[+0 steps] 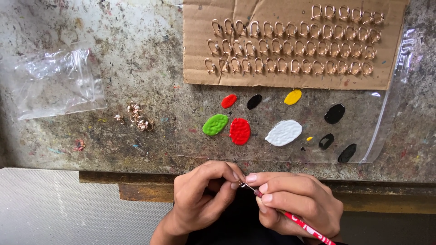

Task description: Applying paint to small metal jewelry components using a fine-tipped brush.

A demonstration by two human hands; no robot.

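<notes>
Nearest the camera, both hands meet just below the near edge of the bench. The left hand [202, 193] is curled, its thumb and forefinger pinched on a tiny metal piece [242, 183] (too small to tell more than a pale glint). The right hand [295, 202] is closed in a writing grip around a thin red-handled brush [303, 226], whose fine tip touches the metal piece between the two hands.

The bench [136, 68] is a worn grey slab, pitted and speckled with old paint, with a rusty strip along its near edge; below it to the left lies a pale grey textured surface [54, 208].

On the bench just beyond the hands, a clear plastic sheet [386, 118] carries paint blobs: green [215, 124], two red, white [283, 132], yellow [293, 96] and several black. Its far part is tucked under a piece of brown cardboard [290, 79] at the far edge, on which rows of copper-coloured earring hooks [290, 45] are stuck upright.

Towards the left edge lies an empty-looking clear plastic bag [54, 84], and near it, between bag and paints, a small loose heap of the same copper-coloured pieces [138, 118].
</notes>
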